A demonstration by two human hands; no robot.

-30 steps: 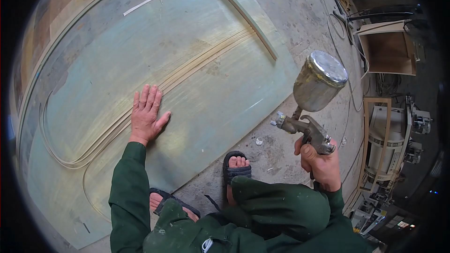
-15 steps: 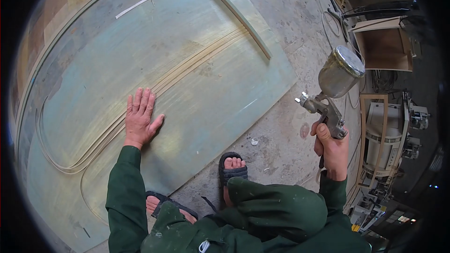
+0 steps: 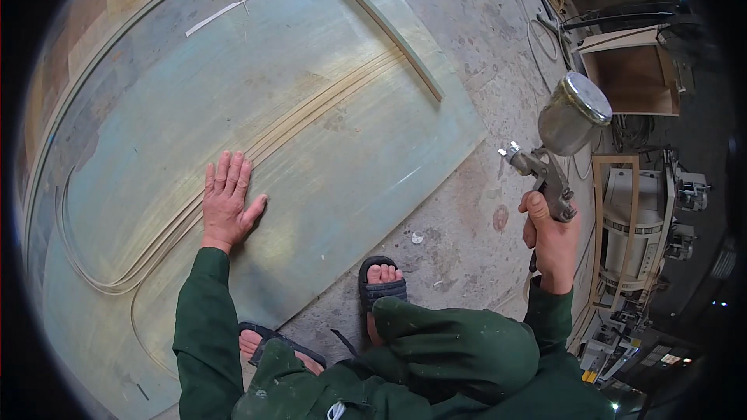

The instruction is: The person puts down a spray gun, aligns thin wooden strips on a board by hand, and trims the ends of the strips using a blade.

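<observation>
thin strips (image 3: 311, 103) lie side by side on the greenish board (image 3: 366, 163), seemingly laid out along their middle – though their near ends curl loose at the left. their far ends reach a bar (image 3: 381, 25); whether they carry any coating, i cannot tell. the left hand (image 3: 226, 206) presses flat across them, thumb spread. the right hand (image 3: 555, 245) grips a spray gun (image 3: 549, 175), well apart from the strips – no spray shows.
</observation>
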